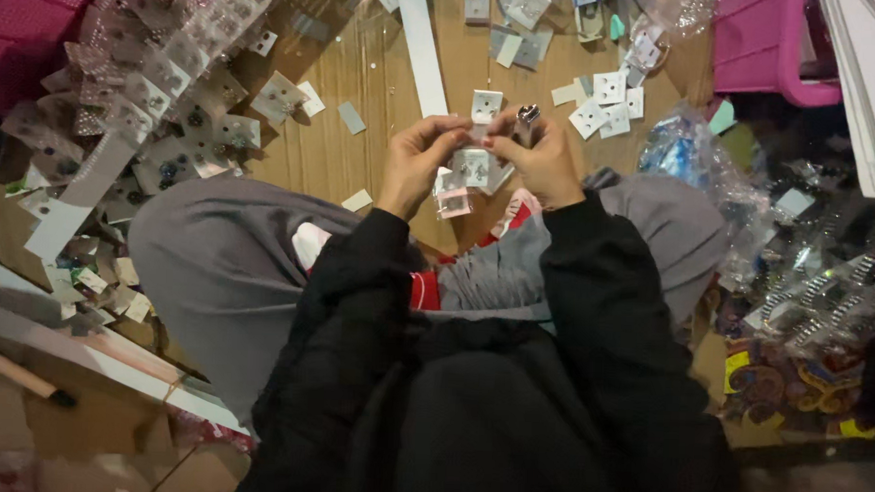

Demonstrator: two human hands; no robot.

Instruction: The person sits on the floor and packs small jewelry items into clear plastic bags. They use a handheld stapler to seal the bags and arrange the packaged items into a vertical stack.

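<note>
**Both hands pinch a small earring card above the lap**

A small white earring card sits between the two hands, held over the knees and just above the wooden floor. The left hand has its thumb and fingers closed on the card's left edge. The right hand is closed on the card's right side and also grips a small silvery metal tool that stands up out of the fist; how its tip meets the card cannot be told. Just below the card, a small clear packet with a pink edge hangs, touching the left hand's underside.

Both arms wear black sleeves, and grey fabric covers the knees on either side of the card.

Just beyond the card, further from the person, another white card lies on the floor. To the right of it is a cluster of similar cards. A long white strip lies beyond the held card and a little left. Far to the left of the card, a heap of cards in clear wrapping spreads out. To the right of the card lie clear plastic bags, and beyond them, at the top right, a pink plastic basket.
</note>
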